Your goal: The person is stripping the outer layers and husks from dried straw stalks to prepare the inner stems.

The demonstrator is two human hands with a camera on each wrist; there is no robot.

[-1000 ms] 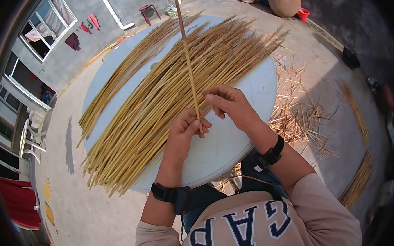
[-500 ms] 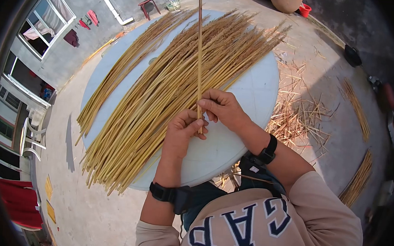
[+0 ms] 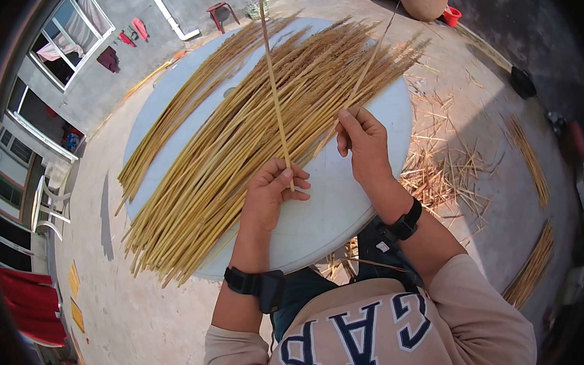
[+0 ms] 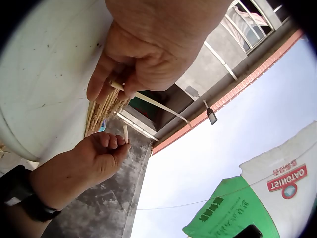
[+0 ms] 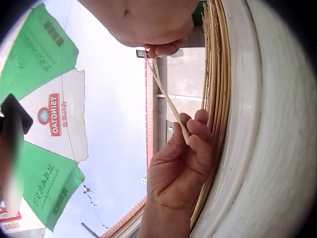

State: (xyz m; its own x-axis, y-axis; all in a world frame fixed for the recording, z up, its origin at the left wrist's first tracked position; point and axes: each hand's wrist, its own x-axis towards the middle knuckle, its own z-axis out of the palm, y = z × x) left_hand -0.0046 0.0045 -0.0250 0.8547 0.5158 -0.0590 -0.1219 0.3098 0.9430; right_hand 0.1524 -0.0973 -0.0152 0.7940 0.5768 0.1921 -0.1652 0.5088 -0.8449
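Observation:
Between its thumb and fingers, my left hand (image 3: 268, 194) pinches the lower end of a long straw-coloured stalk (image 3: 274, 94), which slants up and away over the table. The stalk's cut end pokes out below the fingers. My right hand (image 3: 369, 144), apart from it to the right, pinches a thin pale strip (image 3: 366, 70) that looks like a leaf sheath. In the left wrist view a short end of this strip (image 4: 125, 132) sticks up from the right hand's fingertips. The right wrist view shows the stalk (image 5: 171, 106) rising from the left hand (image 5: 179, 171).
A large heap of stalks (image 3: 220, 158) with brown seed heads lies across the round white table (image 3: 316, 227). A smaller bunch (image 3: 165, 124) lies to its left. Peeled scraps (image 3: 446, 172) litter the floor at right, near two bundles (image 3: 529, 267). A green-white umbrella (image 5: 59, 121) stands overhead.
My right hand first came to the stalk beside the left hand, then moved off up and right with the pale strip. The stalk's top swung right, then back left.

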